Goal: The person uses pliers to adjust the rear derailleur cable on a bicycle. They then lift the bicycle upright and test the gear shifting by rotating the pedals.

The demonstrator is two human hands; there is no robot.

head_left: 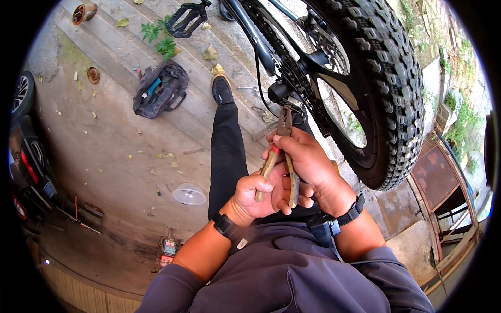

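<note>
Combination pliers [285,123] sit left of the bike's knobby rear tire [399,96], my left hand [250,197] wrapping the handles [293,188], right hand [309,156] gripping just below the jaws, likely for steadiness.

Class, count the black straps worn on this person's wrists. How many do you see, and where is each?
2. One black strap is on the left wrist, below the left hand; the other strap is on the right wrist, below the right hand.
</note>
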